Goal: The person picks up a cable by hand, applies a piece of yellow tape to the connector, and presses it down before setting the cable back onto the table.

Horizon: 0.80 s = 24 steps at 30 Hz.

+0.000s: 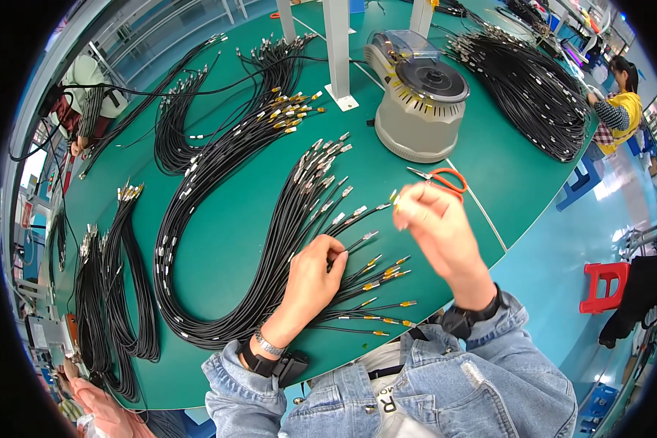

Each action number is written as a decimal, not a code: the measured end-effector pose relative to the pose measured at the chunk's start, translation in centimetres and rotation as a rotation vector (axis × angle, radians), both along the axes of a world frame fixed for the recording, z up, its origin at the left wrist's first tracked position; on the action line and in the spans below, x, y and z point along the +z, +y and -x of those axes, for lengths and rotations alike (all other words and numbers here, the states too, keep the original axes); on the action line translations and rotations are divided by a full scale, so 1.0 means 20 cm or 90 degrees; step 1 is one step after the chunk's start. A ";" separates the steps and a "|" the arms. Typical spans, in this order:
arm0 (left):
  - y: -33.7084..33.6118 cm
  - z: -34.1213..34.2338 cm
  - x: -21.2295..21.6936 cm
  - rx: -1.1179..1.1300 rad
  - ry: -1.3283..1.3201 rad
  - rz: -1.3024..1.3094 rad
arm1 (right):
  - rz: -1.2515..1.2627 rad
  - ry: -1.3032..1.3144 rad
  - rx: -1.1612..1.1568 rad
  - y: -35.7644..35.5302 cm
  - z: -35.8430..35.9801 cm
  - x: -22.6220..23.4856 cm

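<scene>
- Cable bundle (274, 248): on the table (226, 248), partly beneath the left hand (315, 271).
- Post (337, 51): on the table, twelve o'clock from that hand.
- Tape dispenser (417, 124): on the table, one o'clock.
- Scissors (432, 175): two o'clock, before the dispenser.
- Right hand (432, 225): two o'clock, nearer than the scissors.
- Stool (600, 271): on the floor (533, 241), three o'clock.
- Folded cables (130, 277): nine o'clock.

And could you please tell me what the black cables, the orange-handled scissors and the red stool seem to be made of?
Black cables: probably a rubber or plastic jacket, smooth with a soft sheen.
Orange-handled scissors: metallic-looking grey blades, likely steel; the smooth, evenly coloured grips suggest plastic.
Red stool: probably moulded plastic, given its uniform colour.
</scene>
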<state>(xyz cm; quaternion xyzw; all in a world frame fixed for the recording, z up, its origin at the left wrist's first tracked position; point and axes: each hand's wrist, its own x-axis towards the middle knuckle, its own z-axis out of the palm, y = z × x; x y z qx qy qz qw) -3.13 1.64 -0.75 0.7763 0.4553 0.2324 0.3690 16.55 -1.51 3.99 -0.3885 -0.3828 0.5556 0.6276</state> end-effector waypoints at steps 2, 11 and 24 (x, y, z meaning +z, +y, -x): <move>0.00 -0.01 0.01 0.013 -0.070 0.047 | 0.020 -0.015 0.003 -0.06 0.04 -0.05; -0.03 -0.05 0.05 0.023 -0.242 -0.087 | 0.002 -0.162 -0.046 -0.17 0.19 -0.17; -0.07 -0.06 0.06 0.013 -0.205 -0.244 | -0.019 -0.237 -0.106 -0.15 0.22 -0.20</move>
